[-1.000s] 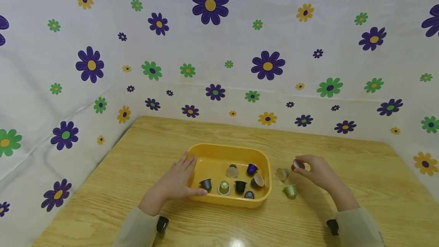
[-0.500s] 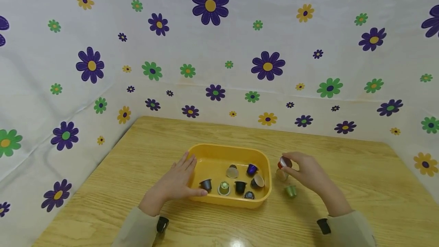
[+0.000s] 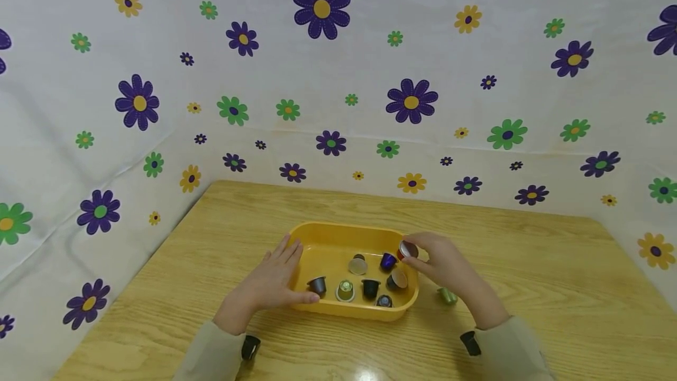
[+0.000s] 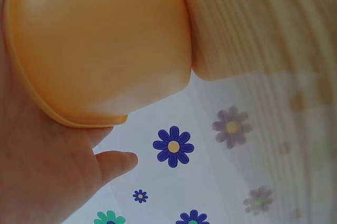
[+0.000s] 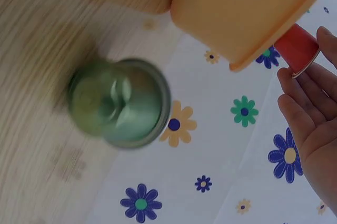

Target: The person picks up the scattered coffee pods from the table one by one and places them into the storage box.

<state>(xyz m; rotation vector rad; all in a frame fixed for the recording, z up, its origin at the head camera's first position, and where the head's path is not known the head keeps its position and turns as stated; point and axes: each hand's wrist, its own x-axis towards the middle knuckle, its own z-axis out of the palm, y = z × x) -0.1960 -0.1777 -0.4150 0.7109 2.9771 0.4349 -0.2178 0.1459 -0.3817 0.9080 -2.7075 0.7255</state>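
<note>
A yellow plastic basin holds several coffee capsules, among them a blue one, a black one and a pale green one. My left hand rests on its left end, fingers extended along the rim and thumb at the front edge. With thumb and fingertips, my right hand pinches a red capsule by its rim, over the basin's right edge. A light green capsule lies on the table below that hand. A beige-lidded capsule beside it is hidden behind the hand in the head view.
The basin stands on a wooden table. White flower-printed cloth hangs behind the table and along both sides. Dark wrist devices sit at the sleeves.
My right hand has carried the red capsule leftward, from the table area right of the basin to its right rim. The left hand stays in place on the basin.
</note>
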